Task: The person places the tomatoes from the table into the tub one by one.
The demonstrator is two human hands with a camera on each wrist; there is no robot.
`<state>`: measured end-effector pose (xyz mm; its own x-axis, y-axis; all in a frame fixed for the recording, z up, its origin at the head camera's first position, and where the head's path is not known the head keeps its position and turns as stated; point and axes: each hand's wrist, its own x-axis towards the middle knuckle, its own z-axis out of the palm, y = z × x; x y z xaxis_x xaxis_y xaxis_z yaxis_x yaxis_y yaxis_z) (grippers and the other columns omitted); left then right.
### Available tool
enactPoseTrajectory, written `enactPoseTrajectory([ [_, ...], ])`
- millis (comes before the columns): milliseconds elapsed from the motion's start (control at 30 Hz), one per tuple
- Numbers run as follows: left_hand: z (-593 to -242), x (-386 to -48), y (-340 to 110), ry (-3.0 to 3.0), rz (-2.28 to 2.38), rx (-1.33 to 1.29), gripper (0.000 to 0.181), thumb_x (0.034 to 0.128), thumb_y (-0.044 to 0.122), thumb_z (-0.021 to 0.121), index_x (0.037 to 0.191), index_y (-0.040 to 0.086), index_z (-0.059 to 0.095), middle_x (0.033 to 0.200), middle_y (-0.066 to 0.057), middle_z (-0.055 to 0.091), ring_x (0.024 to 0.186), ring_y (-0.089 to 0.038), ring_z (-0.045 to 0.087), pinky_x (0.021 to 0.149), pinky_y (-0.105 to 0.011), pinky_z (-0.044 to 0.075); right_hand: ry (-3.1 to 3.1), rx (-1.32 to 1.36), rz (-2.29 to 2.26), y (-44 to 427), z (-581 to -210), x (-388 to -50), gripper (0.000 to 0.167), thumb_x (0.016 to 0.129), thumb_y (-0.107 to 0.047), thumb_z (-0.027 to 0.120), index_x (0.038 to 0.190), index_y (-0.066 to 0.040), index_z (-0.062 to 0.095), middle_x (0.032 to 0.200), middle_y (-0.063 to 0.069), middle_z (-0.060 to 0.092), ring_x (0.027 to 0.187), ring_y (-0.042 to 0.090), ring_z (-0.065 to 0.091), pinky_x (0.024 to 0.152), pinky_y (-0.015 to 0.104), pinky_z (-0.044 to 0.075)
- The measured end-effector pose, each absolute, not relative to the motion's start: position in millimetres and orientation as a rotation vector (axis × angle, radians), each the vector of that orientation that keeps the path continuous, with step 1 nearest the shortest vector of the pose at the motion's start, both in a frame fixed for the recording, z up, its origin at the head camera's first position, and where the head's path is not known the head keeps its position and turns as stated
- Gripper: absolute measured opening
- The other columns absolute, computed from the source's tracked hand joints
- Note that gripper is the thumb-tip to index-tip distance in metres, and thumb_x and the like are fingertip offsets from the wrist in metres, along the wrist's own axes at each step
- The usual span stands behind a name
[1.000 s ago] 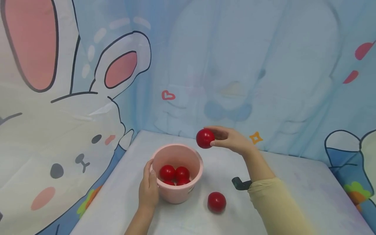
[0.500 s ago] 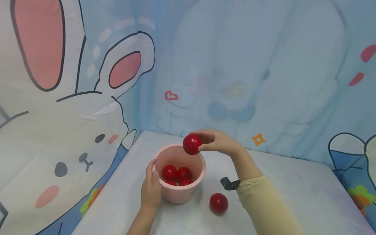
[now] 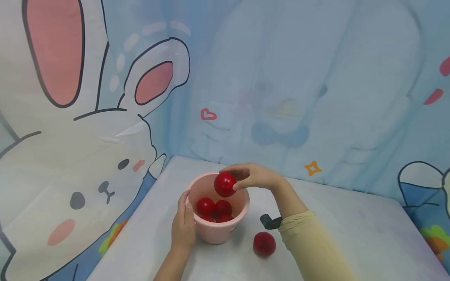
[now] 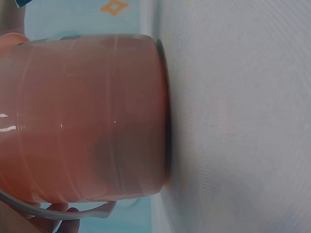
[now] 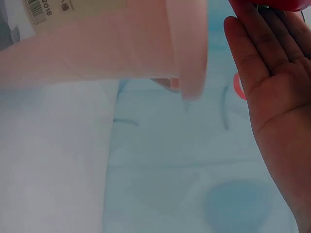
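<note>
A pink bucket [image 3: 214, 234] stands upright on the white table. My left hand [image 3: 184, 226] holds it at the left side of its rim, thumb toward me. A grey handle [image 4: 92, 211] hangs at the bucket's side in the left wrist view, with fingers [image 4: 68, 225] behind it. Over the bucket's mouth, my right hand [image 3: 258, 176] pinches a glossy round red fruit [image 3: 225, 184] between thumb and fingers. Several similar red fruits [image 3: 206, 206] lie inside the bucket. The right wrist view cuts off the held fruit at the top, where a bit of green shows near it.
One more red fruit [image 3: 264, 244] sits on the table [image 3: 225, 265] to the right of the bucket, near my right sleeve [image 3: 309, 238]. A small dark device [image 3: 270, 221] sticks out from the right wrist. A cartoon-printed curtain [image 3: 295, 97] encloses the table's back and sides.
My right hand has carried its red fruit leftward and down, from right of the bucket to over its mouth. The left hand keeps its hold; the whole scene shifts slightly right in the head view.
</note>
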<state>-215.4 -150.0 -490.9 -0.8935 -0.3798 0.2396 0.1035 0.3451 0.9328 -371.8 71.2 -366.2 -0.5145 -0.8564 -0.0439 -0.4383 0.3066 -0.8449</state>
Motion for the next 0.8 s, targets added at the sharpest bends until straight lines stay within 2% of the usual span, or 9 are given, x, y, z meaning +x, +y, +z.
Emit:
enactPoseTrajectory([
  [200, -491.3, -216.4, -149.7, -2.197, -1.560, 0.235, 0.046, 0.1062, 0.036, 0.037, 0.151, 0.037, 0.030, 0.155, 0.013, 0.041, 0.145, -0.017, 0.039, 0.110, -0.053, 0.042, 2.081, -1.132, -1.049, 61.0, -370.5, -371.8, 0.058, 0.083, -0.030, 0.076, 0.137, -0.030, 0.056, 0.129, -0.003, 0.064, 0.121, 0.021, 0.060, 0.093, 0.038, 0.057],
  [400, -490.6, -215.8, -149.3, -2.196, -1.556, 0.233, 0.045, 0.1066, 0.034, 0.036, 0.151, 0.036, 0.030, 0.155, 0.012, 0.042, 0.145, -0.018, 0.039, 0.110, -0.053, 0.043, 2.132, -1.092, -0.955, 49.6, -376.7, -370.3, 0.062, 0.080, -0.033, 0.079, 0.138, -0.032, 0.056, 0.129, -0.007, 0.063, 0.123, 0.018, 0.058, 0.094, 0.037, 0.056],
  [633, -489.5, -214.6, -149.6, -2.199, -1.564, 0.233, 0.045, 0.1068, 0.034, 0.035, 0.151, 0.037, 0.030, 0.155, 0.012, 0.041, 0.145, -0.019, 0.039, 0.110, -0.053, 0.042, 2.157, -1.074, -0.866, 37.1, -381.6, -366.1, 0.062, 0.079, -0.027, 0.081, 0.136, -0.033, 0.057, 0.129, -0.009, 0.062, 0.125, 0.018, 0.057, 0.094, 0.037, 0.057],
  [800, -489.3, -214.1, -150.4, -2.201, -1.557, 0.231, 0.045, 0.1070, 0.033, 0.035, 0.151, 0.037, 0.030, 0.155, 0.011, 0.042, 0.145, -0.019, 0.040, 0.110, -0.053, 0.042, 2.217, -1.065, -0.779, 30.0, -382.8, -362.6, 0.063, 0.076, -0.030, 0.084, 0.134, -0.036, 0.059, 0.126, -0.013, 0.063, 0.124, 0.016, 0.057, 0.092, 0.035, 0.057],
])
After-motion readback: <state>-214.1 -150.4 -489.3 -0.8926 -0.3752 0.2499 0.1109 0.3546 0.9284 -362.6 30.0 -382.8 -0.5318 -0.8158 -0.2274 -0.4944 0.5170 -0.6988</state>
